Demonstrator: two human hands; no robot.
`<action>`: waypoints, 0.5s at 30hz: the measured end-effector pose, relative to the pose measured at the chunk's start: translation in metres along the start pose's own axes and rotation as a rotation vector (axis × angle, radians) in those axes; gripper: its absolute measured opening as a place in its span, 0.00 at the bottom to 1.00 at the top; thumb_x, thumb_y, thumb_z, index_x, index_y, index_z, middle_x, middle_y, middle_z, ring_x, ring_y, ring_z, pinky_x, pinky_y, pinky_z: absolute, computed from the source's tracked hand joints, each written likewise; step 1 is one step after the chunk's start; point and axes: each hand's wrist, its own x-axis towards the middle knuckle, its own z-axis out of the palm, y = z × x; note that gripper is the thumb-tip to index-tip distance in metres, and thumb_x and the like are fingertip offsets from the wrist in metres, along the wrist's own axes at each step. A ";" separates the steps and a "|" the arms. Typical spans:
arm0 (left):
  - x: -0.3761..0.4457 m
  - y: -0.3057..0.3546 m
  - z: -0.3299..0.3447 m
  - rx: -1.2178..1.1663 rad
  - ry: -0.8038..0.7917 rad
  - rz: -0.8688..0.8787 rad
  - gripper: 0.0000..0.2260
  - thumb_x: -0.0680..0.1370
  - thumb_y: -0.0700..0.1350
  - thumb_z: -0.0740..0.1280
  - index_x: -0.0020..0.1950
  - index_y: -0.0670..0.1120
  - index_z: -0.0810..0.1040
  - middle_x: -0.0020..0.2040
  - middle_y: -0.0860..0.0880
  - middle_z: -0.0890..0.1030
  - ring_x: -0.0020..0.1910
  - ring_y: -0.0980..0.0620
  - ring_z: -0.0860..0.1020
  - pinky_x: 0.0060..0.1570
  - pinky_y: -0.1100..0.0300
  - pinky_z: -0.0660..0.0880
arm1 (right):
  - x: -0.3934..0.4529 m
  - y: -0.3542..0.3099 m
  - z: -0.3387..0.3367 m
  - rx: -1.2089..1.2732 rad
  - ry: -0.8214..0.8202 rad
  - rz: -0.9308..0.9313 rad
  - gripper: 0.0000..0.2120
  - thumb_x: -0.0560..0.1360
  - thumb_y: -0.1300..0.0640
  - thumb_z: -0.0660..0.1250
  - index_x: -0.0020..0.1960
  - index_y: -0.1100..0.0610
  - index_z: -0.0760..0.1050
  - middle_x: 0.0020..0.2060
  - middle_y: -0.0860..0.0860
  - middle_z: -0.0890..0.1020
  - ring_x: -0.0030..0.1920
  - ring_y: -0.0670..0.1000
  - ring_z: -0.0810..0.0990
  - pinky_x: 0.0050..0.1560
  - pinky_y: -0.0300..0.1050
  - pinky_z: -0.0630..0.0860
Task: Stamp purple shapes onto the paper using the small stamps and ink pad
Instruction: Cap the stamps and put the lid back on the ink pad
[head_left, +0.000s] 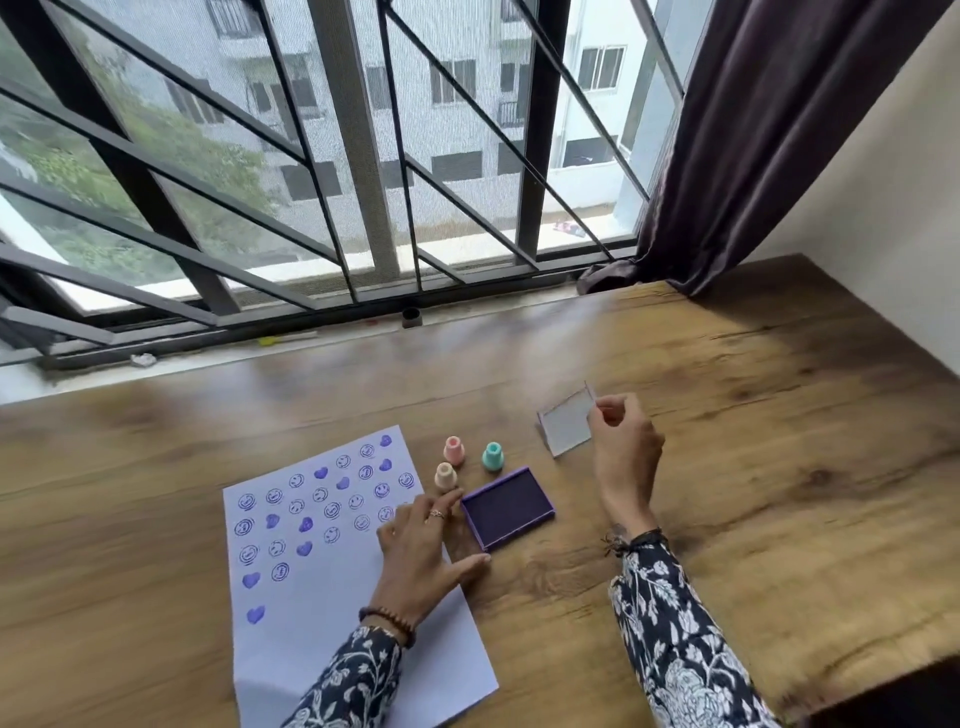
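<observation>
A white paper (322, 597) lies on the wooden table, covered with several purple hearts and smiley faces. My left hand (423, 556) rests flat on the paper's right edge, fingers spread, thumb touching the open purple ink pad (508, 506). Three small stamps stand upright just beyond the pad: a pink stamp (453, 450), a peach stamp (445, 476) and a teal stamp (492, 456). My right hand (623, 447) pinches the far edge of the clear ink pad lid (565, 427), which is tilted up off the table to the right of the stamps.
The wooden table (727, 467) stretches wide to the right and front. A barred window with a sill runs along the far edge, with a small dark cap (411, 316) on the sill. A dark curtain (727, 156) hangs at the far right.
</observation>
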 end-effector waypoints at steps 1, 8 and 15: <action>0.000 -0.001 0.001 0.009 -0.004 -0.006 0.34 0.65 0.63 0.69 0.68 0.57 0.63 0.57 0.53 0.71 0.56 0.51 0.67 0.46 0.59 0.53 | -0.004 -0.002 -0.005 0.011 0.018 -0.035 0.04 0.73 0.63 0.67 0.46 0.62 0.78 0.41 0.59 0.85 0.40 0.57 0.81 0.38 0.42 0.70; 0.002 -0.003 0.007 -0.006 0.004 -0.036 0.32 0.66 0.62 0.69 0.67 0.55 0.66 0.56 0.50 0.72 0.56 0.49 0.68 0.49 0.57 0.56 | -0.087 -0.003 -0.006 -0.413 -0.098 -0.661 0.05 0.69 0.62 0.73 0.39 0.56 0.77 0.33 0.52 0.80 0.33 0.53 0.78 0.31 0.40 0.71; 0.000 0.000 0.005 -0.020 -0.008 -0.045 0.32 0.64 0.62 0.63 0.67 0.55 0.66 0.56 0.50 0.71 0.57 0.49 0.67 0.45 0.61 0.51 | -0.133 0.021 0.012 -0.352 -0.389 -0.730 0.03 0.70 0.59 0.72 0.43 0.54 0.80 0.40 0.49 0.83 0.42 0.51 0.82 0.55 0.50 0.80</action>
